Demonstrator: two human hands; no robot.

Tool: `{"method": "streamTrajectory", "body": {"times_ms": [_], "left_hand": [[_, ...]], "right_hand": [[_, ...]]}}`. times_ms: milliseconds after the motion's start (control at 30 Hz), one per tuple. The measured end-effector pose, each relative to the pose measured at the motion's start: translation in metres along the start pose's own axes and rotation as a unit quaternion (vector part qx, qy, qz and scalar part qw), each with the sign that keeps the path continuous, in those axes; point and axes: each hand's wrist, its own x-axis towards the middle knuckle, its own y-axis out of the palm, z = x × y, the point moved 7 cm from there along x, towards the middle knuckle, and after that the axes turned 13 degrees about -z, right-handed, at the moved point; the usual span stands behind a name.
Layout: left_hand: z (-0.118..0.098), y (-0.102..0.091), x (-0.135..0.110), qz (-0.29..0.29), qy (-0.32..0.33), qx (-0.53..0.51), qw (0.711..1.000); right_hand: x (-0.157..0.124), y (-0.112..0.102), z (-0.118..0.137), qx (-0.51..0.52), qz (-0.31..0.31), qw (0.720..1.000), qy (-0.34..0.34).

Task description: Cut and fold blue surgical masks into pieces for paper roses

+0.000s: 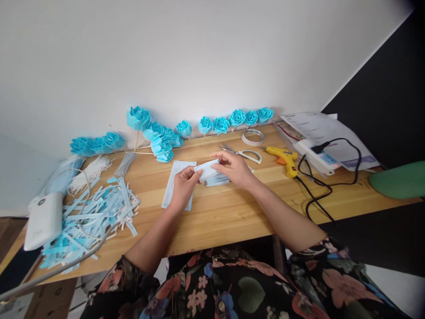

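1. Nearest the camera is the dark floral garment (215,288) of the person, its sleeves ending near the elbows.
2. The pale blue folded piece (207,169) is raised in front of the body, above the tabletop (226,221). It lies directly between the two hands, its long axis running left to right and tilting up towards the right. Neither hand is nearer, since each touches one end.
3. The left hand (183,186) grasps the left end, thumb on top and fingers curled, with little gap. The right hand (234,169) pinches the right end between thumb and fingertips, its other fingers loosely bent. Neither is released.
4. Just below the piece, partly covered by it, sits a small stack of folded blue material (217,180). A flat pale blue sheet (175,181) lies partly under the left hand.
5. Beyond the right hand are scissors (250,155), a tape roll (252,142) and a yellow glue gun (287,160); farther right, a power strip (327,165) touches some papers (315,126).
6. To the left lie a heap of cut strips (99,208), a white device (44,221) and a grey bundle (124,164).
7. Along the wall (199,53) stand or lean bright blue flowers (237,118), some on sticks.
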Motion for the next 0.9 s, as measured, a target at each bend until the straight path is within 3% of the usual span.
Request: {"method": "streamTrajectory", "body": {"times_ms": [233, 500, 733, 900], "left_hand": [[-0.001, -0.006, 0.001, -0.022, 0.019, 0.031, 0.999], [-0.005, -0.003, -0.003, -0.009, 0.04, 0.085, 0.996], [-0.008, 0.004, -0.006, 0.026, 0.03, 0.045, 0.998], [-0.008, 0.005, -0.006, 0.015, 0.02, 0.033, 0.999]], "right_hand": [[-0.001, 0.003, -0.004, -0.005, 0.025, 1.0, 0.01], [-0.001, 0.004, -0.007, 0.0, 0.035, 0.999, 0.022], [-0.002, 0.002, 0.001, -0.013, 0.016, 1.0, -0.015], [-0.002, 0.001, 0.003, -0.011, 0.012, 1.0, -0.018]]}}
